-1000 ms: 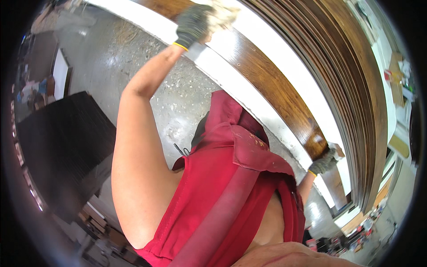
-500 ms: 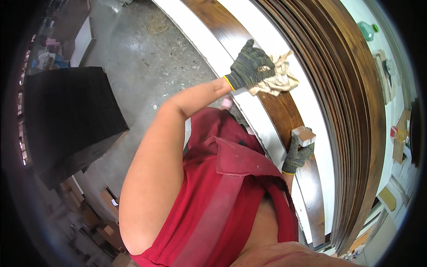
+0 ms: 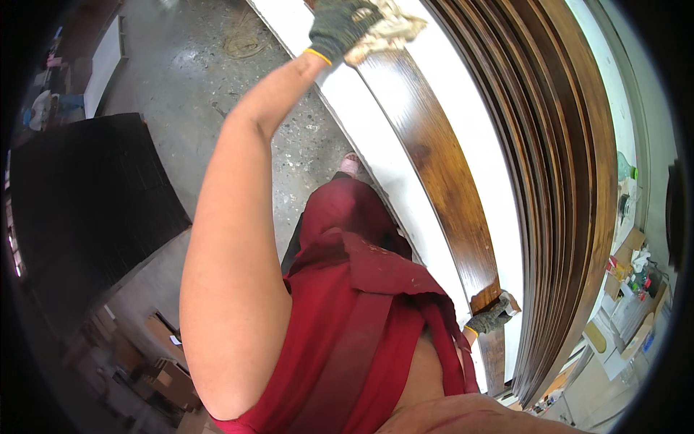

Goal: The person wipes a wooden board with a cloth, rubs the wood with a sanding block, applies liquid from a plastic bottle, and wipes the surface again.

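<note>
My left hand (image 3: 343, 30), in a dark grey knit glove with a yellow cuff, is closed on a crumpled cream rag (image 3: 387, 32). The rag rests against the far part of a long brown wooden plank (image 3: 452, 184), whose grain looks glossy in places. Lower down and to the right, my right hand (image 3: 491, 317), gloved alike, grips a small block (image 3: 510, 304) with a pale side and a brown face. That hand is at the plank's near end and partly covers the block.
Beneath the plank lies a white work surface (image 3: 408, 184). Many dark brown planks (image 3: 557, 181) stand packed along its right side. A black-covered box (image 3: 94, 217) sits on the concrete floor (image 3: 217, 87) at left. Bottles and clutter (image 3: 640, 278) are at far right.
My left hand has slid the rag away along the plank, toward its far end. My right hand has come nearer with the block, and the view has shifted.
</note>
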A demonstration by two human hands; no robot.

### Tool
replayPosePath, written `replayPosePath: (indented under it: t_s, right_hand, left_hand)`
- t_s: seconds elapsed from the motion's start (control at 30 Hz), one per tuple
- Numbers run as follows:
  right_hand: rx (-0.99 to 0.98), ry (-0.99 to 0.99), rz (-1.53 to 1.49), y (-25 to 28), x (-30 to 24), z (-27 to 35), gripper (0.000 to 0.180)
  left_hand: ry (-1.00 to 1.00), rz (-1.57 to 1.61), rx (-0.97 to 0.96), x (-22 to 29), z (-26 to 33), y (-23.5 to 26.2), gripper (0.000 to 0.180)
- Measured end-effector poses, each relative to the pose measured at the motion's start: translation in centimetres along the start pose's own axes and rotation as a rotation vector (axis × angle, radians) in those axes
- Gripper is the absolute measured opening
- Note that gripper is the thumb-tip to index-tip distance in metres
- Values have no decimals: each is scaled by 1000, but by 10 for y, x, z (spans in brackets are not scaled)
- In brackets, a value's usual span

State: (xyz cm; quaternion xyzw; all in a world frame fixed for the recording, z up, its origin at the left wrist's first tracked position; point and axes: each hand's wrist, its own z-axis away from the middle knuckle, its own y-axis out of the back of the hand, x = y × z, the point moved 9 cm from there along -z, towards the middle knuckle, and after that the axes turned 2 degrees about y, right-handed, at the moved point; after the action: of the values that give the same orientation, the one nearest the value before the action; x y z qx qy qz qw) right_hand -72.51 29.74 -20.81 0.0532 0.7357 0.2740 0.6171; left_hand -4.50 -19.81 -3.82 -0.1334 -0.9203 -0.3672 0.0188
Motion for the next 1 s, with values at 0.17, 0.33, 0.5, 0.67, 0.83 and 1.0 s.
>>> replayPosePath:
  t_s: [0.17, 0.33, 0.5, 0.67, 0.83, 1.0]
  right_hand:
    - [-15, -20, 8, 9, 174, -58, 67]
    - [6, -65, 3, 26, 313, -109, 60]
    - [-55, -81, -278, -15, 255, -82, 53]
    - [-526, 379, -267, -132, -48, 55, 62]
    - [-964, 556, -285, -281, -303, 162, 74]
    - [-1376, 800, -308, -440, -480, 253, 58]
  left_hand:
    - [279, 33, -32, -16, 39, -75, 25]
    - [241, -105, -28, 40, 124, -142, 26]
    - [147, 837, -354, 164, 208, -164, 28]
    - [-139, 1412, -488, 220, 155, -74, 44]
    - [-266, 830, -376, 147, 71, -30, 54]
    - [-175, 842, -679, 112, 56, -57, 38]
